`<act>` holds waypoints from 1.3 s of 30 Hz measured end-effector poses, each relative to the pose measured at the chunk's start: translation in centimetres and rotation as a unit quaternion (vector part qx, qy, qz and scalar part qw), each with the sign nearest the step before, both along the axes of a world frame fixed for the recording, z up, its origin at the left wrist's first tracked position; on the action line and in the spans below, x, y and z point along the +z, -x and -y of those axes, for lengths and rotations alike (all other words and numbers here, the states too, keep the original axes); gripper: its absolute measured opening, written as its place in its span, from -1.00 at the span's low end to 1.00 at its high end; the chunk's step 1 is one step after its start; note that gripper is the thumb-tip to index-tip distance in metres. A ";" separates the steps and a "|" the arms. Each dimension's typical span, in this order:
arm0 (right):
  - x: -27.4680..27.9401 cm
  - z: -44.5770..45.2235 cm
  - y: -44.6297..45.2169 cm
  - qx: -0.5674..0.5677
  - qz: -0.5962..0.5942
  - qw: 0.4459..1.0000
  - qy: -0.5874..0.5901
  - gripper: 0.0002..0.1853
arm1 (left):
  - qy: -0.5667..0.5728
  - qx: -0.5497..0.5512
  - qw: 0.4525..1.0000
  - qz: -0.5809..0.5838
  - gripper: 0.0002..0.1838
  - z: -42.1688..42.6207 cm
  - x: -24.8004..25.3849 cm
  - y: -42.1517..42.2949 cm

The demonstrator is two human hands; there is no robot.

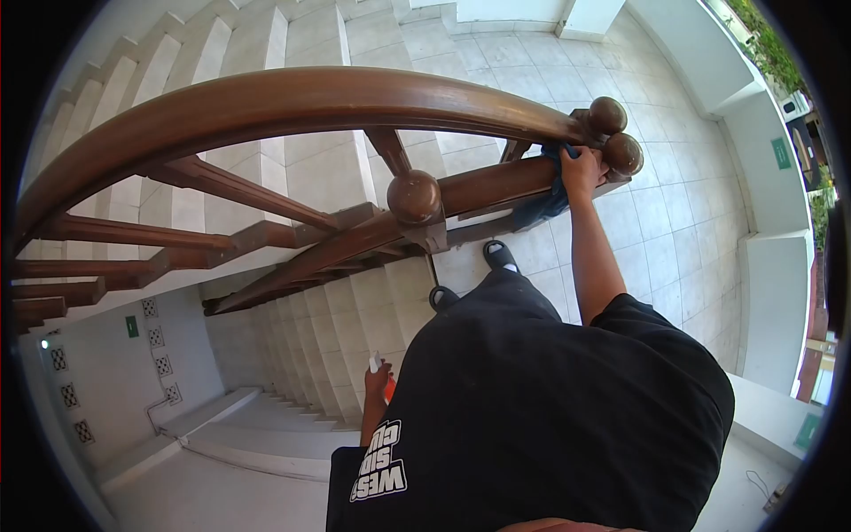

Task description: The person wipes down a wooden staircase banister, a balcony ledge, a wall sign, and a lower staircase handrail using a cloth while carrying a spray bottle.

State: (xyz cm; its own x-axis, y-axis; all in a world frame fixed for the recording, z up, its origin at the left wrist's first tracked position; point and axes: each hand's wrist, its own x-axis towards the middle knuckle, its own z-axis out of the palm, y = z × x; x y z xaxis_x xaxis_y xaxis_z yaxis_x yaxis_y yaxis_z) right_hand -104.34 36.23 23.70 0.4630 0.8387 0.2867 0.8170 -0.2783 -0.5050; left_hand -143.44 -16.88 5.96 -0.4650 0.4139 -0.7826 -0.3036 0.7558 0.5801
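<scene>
My right hand (pixel 581 173) is closed on a dark blue cloth (pixel 542 206) and presses it against the brown wooden handrail (pixel 496 183), close to the round knobs (pixel 623 154) at its end. Part of the cloth hangs down beside the rail. Low on the left side of my body, my left hand (pixel 378 381) is wrapped round a spray bottle (pixel 390 388) with a white top and an orange-red part. My shirt hides some of the bottle.
A second, curved banister (pixel 355 97) runs above the first, with a round knob (pixel 414 196) between them. Tiled stairs (pixel 328 328) descend at the left beside my feet (pixel 500 256). More steps (pixel 253 53) lie beyond the banister, and a low white wall (pixel 776 284) stands at the right.
</scene>
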 end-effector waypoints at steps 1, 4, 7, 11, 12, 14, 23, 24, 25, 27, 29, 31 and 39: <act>0.7 0.1 0.3 0.010 0.003 0.999 0.052 -0.62 | 0.000 0.003 1.000 0.002 -0.61 1.0 -0.9 0.1; 1.0 -0.4 0.4 -0.002 0.006 0.996 0.086 -0.61 | -0.030 0.044 0.998 0.040 -0.62 2.4 -1.1 0.0; 2.1 -0.9 1.2 -0.029 -0.013 0.989 0.143 -0.62 | 0.023 0.022 0.999 0.013 -0.63 3.1 -2.5 -0.1; 0.8 -1.2 2.1 -0.020 0.057 0.996 0.069 -0.66 | 0.014 0.049 0.999 -0.015 -0.64 2.8 -4.1 0.8; 0.5 -1.2 1.8 -0.013 0.019 0.998 0.063 -0.67 | -0.002 0.051 0.998 -0.030 -0.64 1.7 -2.4 0.7; 1.0 -0.6 1.9 0.026 -0.083 0.994 0.064 -0.70 | -0.011 0.056 0.998 -0.025 -0.64 0.7 -1.9 0.7; 3.8 4.5 11.7 0.208 -0.123 0.941 -0.236 -0.81 | 0.005 0.025 1.000 -0.012 -0.61 -1.1 -3.3 2.3; 4.2 4.8 12.7 0.227 -0.130 0.933 -0.248 -0.80 | 0.003 0.028 1.000 -0.012 -0.60 -1.2 -3.4 2.4; 5.5 5.4 14.0 0.251 -0.129 0.925 -0.253 -0.81 | 0.004 0.027 1.000 -0.014 -0.60 -1.2 -3.7 2.5; 7.7 6.2 16.3 0.308 -0.161 0.904 -0.250 -0.81 | 0.006 0.040 0.999 -0.009 -0.58 -1.0 -4.0 2.6; 9.7 6.8 19.3 0.367 -0.176 0.872 -0.273 -0.81 | 0.016 0.027 0.999 -0.014 -0.58 -1.2 -4.0 2.7; 12.1 7.1 22.2 0.407 -0.171 0.854 -0.274 -0.82 | 0.029 0.010 0.999 -0.020 -0.58 -1.0 -3.4 2.5; 13.4 6.7 20.8 0.481 -0.124 0.828 -0.260 -0.71 | 0.022 -0.025 0.999 -0.004 -0.58 -2.2 -1.9 1.5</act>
State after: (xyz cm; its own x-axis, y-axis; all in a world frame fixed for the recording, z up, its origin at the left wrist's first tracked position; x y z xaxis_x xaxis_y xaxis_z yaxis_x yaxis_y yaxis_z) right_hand -125.19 29.48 37.05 -0.2490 0.6467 0.7210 0.3872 0.7488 -0.5380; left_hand -144.97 -14.69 4.09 -0.4509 0.4020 -0.7969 -0.2606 0.7946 0.5484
